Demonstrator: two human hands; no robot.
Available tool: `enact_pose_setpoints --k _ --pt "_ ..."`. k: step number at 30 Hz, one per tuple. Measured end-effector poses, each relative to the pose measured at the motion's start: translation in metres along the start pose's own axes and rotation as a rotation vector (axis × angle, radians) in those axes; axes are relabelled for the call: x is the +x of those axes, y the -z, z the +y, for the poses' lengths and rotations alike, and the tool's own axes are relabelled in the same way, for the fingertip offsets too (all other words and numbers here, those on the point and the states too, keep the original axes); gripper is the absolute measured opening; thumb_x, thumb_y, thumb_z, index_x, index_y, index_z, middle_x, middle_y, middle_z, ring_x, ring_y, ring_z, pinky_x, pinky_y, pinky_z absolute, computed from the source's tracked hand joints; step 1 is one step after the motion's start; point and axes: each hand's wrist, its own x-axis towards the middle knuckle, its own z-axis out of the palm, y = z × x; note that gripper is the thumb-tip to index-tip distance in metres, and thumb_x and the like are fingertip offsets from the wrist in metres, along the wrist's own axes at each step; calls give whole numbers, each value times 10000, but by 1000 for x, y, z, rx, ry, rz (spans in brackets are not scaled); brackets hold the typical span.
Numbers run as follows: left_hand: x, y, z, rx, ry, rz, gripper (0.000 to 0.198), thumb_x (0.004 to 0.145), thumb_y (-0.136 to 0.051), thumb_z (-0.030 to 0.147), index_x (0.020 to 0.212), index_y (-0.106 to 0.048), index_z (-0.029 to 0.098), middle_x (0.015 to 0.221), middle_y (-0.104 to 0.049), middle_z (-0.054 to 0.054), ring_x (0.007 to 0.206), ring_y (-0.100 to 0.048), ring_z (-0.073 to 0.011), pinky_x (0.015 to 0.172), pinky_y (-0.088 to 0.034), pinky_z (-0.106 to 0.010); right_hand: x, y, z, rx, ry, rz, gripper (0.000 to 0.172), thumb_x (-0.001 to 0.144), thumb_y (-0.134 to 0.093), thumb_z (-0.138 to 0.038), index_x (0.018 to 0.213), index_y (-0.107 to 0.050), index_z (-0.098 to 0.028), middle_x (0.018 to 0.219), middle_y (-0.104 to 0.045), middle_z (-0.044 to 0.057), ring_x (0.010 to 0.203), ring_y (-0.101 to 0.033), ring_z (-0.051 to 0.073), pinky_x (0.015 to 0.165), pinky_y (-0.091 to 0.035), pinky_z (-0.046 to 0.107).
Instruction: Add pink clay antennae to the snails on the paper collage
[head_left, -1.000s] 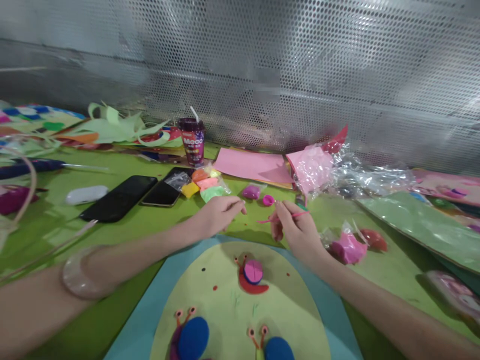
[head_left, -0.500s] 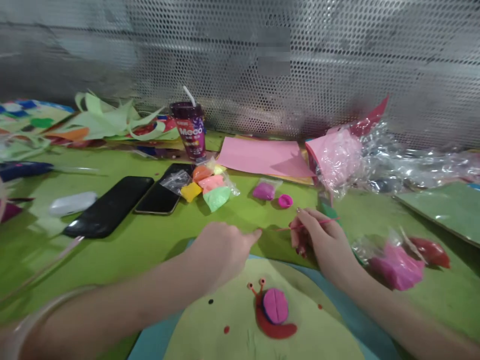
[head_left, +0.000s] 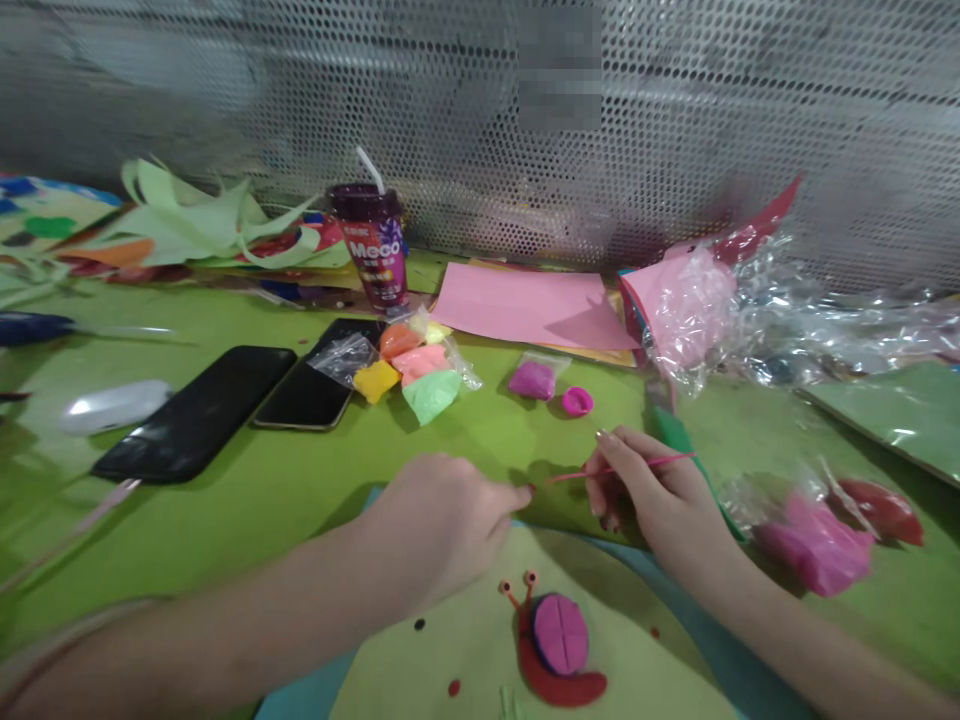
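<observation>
My right hand (head_left: pixel 652 490) is closed around a thin pink stick-like tool (head_left: pixel 671 459), its tip pointing left. Just left of that tip is my left hand (head_left: pixel 442 520), index finger stretched forward and the other fingers curled. A reddish spot shows at the fingertip; whether it is a nail or a held bit I cannot make out. Below both hands, a clay snail (head_left: pixel 559 685) with a red body and eye stalks lies on a pale yellow-green sheet (head_left: pixel 420 670). Crossing lines mark its pink round shell (head_left: pixel 561 635). Small red and dark dots sit around it.
Bagged clay (head_left: pixel 431 395) in several colours lies beside two dark phones (head_left: pixel 202 410). Behind are a purple drink cup (head_left: pixel 375 250) with a straw and pink paper (head_left: pixel 525 305). Purple clay (head_left: pixel 532 380), a pink ring-shaped piece (head_left: pixel 577 401) and bagged pink clay (head_left: pixel 817 545) lie rightward.
The view has shifted slightly, so the snail sits lower in the picture. Both hands keep nearly the same pose, and the pink tool's tip stays near my left fingertip.
</observation>
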Motion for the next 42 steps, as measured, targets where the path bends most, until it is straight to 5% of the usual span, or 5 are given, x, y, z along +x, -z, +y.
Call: enact_pose_setpoints --k 8,15,20,25,42 --pt "-10 -7 2 41 -183 70 345 754 -422 56 961 -653 208 551 -638 14 406 -514 -129 396 -186 -275 -1 2 1 23 32 -22 319 868 -511 -458 685 -505 -196 598 -572 -5 518 -511 98 484 -428 197" --pt "-9 -6 -3 112 -40 169 288 762 -462 84 945 -656 192 602 -659 1 459 -573 -155 405 -289 -257 -1 3 2 32 30 -96 303 898 -473 -447 729 -504 -196 635 -598 -1 526 -551 95 474 -449 190" --pt "-9 -5 -2 152 -52 119 317 738 -483 69 981 -650 185 615 -664 4 453 -579 -169 381 -323 -265 1 5 1 -19 -14 -182 353 900 -457 -465 708 -523 -177 606 -590 9 492 -544 77 451 -453 165" --pt "-9 -7 -3 169 -61 98 369 725 -489 72 1058 -622 160 681 -681 -17 512 -603 -182 405 -377 -271 -2 5 -1 33 -45 -254 184 856 -567 -359 801 -517 -190 682 -603 -6 560 -604 87 517 -520 168" --pt "-9 -4 4 160 -18 -27 346 783 -442 84 1069 -601 197 643 -654 -4 494 -593 -176 404 -341 -261 -8 3 6 -201 128 -203 180 850 -574 -362 782 -567 -196 616 -615 -15 519 -577 87 480 -472 172"
